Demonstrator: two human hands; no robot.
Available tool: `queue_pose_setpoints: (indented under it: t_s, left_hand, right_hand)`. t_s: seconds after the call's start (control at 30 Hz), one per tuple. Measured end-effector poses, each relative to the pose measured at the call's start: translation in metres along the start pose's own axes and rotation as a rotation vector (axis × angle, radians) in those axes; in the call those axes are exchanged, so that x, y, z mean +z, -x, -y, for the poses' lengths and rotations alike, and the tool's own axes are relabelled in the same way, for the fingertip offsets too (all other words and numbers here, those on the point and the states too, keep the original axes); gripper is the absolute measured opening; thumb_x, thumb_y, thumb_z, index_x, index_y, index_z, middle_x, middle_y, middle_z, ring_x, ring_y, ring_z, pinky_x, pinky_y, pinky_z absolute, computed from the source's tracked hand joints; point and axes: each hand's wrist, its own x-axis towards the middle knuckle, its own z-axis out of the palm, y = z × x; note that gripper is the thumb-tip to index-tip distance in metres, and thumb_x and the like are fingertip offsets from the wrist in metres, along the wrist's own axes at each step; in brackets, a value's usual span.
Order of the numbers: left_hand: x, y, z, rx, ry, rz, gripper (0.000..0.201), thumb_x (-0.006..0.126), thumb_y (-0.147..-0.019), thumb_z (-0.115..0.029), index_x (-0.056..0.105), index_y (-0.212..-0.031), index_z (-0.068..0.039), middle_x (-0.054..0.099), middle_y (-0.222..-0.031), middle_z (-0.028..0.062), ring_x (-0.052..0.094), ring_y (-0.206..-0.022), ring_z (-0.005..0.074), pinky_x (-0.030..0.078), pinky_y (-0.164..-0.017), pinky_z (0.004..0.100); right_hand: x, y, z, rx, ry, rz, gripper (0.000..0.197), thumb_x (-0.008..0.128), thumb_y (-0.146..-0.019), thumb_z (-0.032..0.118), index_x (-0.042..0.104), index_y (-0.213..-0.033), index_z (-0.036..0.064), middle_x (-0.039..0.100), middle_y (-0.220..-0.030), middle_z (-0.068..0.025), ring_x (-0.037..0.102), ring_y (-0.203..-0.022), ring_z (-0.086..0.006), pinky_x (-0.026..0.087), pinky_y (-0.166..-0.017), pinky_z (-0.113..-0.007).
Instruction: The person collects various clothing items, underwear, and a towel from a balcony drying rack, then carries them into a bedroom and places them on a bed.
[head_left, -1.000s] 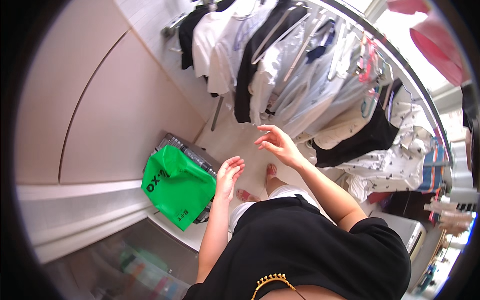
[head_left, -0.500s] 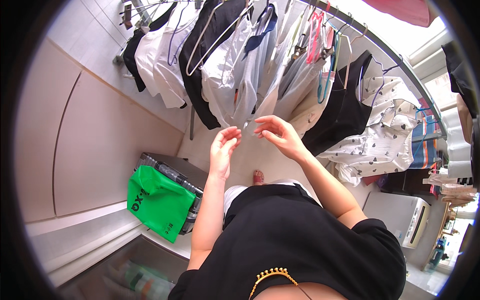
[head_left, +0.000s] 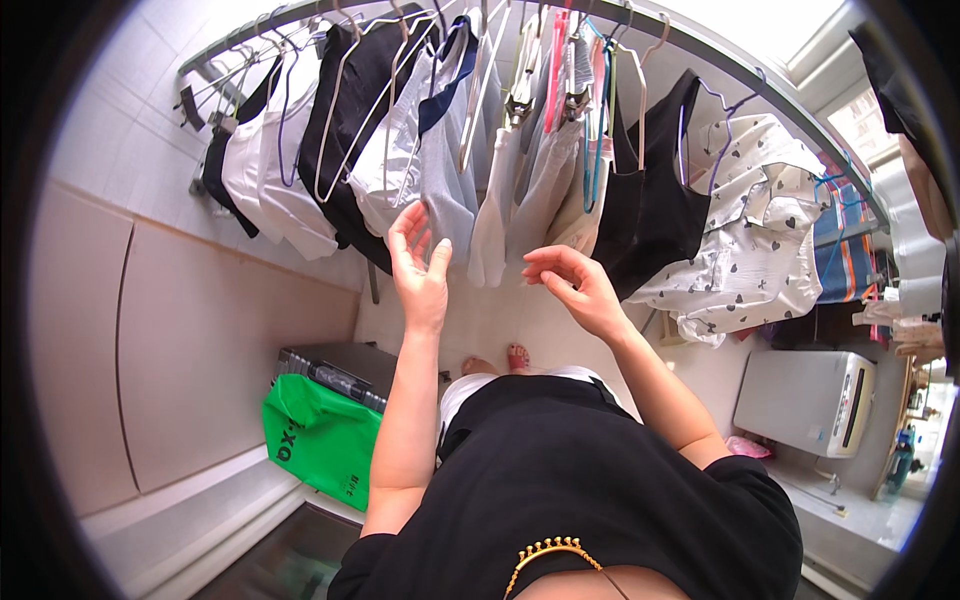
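My left hand (head_left: 418,270) is raised with its fingers apart, its fingertips overlapping the lower part of a light grey garment with a navy collar (head_left: 450,190); whether they touch I cannot tell. To its right, my right hand (head_left: 580,285) is held up with bent fingers and nothing in it. Beyond it hang pale trousers or similar garments (head_left: 545,190) on clip hangers. A black sleeveless top (head_left: 655,205) is nearest on the right, beside a white top with dark hearts (head_left: 765,240). White shirts (head_left: 295,190) and a black garment (head_left: 350,110) hang at the left.
A curved-looking metal rail (head_left: 690,38) carries the clothes. On the left, a dark suitcase (head_left: 345,362) stands by a beige cabinet (head_left: 210,340), with a green bag (head_left: 320,440) against it. At the right is a white boxy appliance (head_left: 805,400).
My hands have moved apart, the left one going up and leftward, nearer the grey garment. The view has shifted, bringing more of the rail into sight.
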Motion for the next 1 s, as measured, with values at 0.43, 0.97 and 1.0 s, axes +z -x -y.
queue_pose_setpoints:
  t_s: [0.43, 0.97, 1.0]
  left_hand:
    - [-0.011, -0.052, 0.014, 0.096, -0.296, 0.093, 0.059, 0.063, -0.077, -0.009, 0.036, -0.130, -0.008, 0.032, -0.125, 0.0116, 0.043, -0.106, 0.0224, 0.037, -0.093, 0.0362]
    - [0.015, -0.124, 0.007, 0.296, -0.153, 0.212, 0.061, 0.063, -0.077, -0.024, 0.039, -0.127, -0.001, 0.045, -0.122, 0.0139, 0.043, -0.113, 0.0235, 0.033, -0.095, 0.0359]
    - [0.018, -0.131, 0.008, 0.296, -0.113, 0.238, 0.060, 0.065, -0.075, -0.026, 0.042, -0.125, -0.001, 0.045, -0.121, 0.0162, 0.044, -0.111, 0.0251, 0.033, -0.096, 0.0357]
  right_hand:
    - [0.047, -0.012, 0.023, -0.114, 0.078, -0.247, 0.023, 0.048, -0.084, 0.000, 0.057, -0.105, 0.0014, 0.063, -0.096, -0.0071, 0.059, -0.093, -0.0139, 0.044, -0.085, -0.027]
    - [0.082, -0.026, 0.047, -0.216, 0.152, -0.350, 0.030, 0.045, -0.083, -0.004, 0.054, -0.111, 0.0007, 0.062, -0.102, -0.0082, 0.058, -0.101, -0.0155, 0.042, -0.090, -0.028]
    - [0.085, -0.026, 0.047, -0.209, 0.175, -0.329, 0.033, 0.046, -0.082, -0.004, 0.053, -0.114, 0.0018, 0.062, -0.104, -0.0087, 0.058, -0.102, -0.0153, 0.042, -0.090, -0.028]
